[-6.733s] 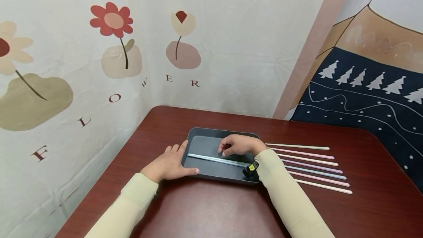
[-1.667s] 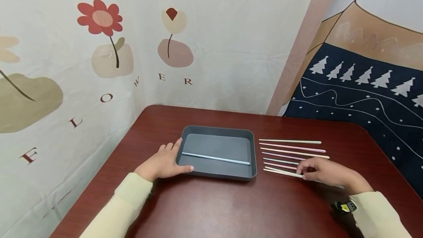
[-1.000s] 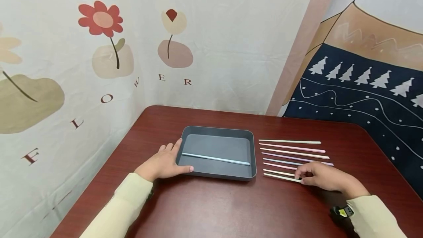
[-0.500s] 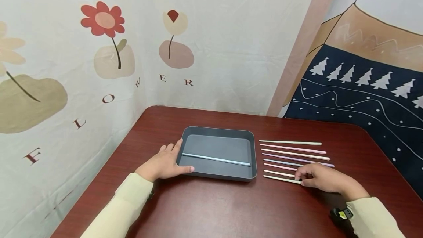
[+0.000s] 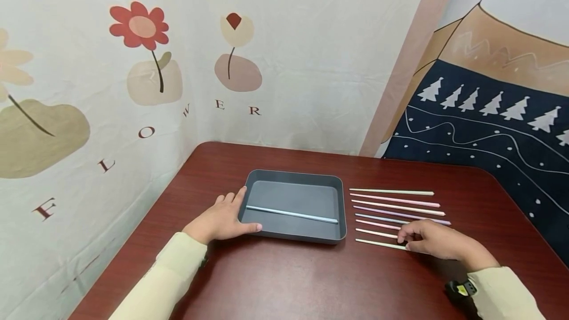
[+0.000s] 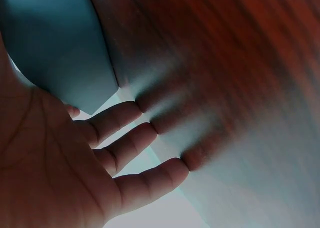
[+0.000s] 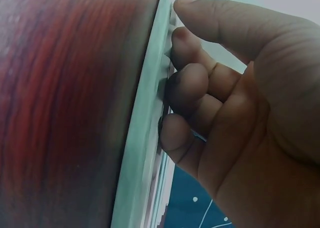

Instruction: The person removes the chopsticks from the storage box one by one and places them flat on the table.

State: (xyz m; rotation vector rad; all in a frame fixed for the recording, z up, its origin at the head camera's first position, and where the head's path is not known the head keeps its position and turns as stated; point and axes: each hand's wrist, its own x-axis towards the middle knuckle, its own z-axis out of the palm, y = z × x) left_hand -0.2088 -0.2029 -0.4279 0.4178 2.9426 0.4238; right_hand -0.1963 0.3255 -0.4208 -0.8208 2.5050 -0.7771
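Observation:
My left hand [image 5: 222, 219] lies with spread, straight fingers at the left end of a grey rectangular tray [image 5: 289, 177], thumb at the front rim. Its palm and fingers also show in the left wrist view beside the tray [image 6: 55, 42]. One pale blue chopstick [image 5: 291, 214] lies lengthwise in the tray. On the right, my right hand [image 5: 437, 241] holds a pale green chopstick [image 5: 380, 244], nearest of the row, with curled fingers and thumb close at it. The right wrist view shows this chopstick [image 7: 142, 123] along the fingertips. Its right end is hidden under the hand in the head view.
Several pastel chopsticks lie roughly parallel right of the tray, among them a purple chopstick [image 5: 397, 214] and a pink chopstick [image 5: 395, 199]. The reddish-brown table [image 5: 284, 280] meets a flower-printed cloth [image 5: 311, 88] at the back.
The right hand has gone from over the tray to the row, where an eighth-placed pale green chopstick has appeared. That chopstick has slid nearer me, away from its neighbour. The left hand stays.

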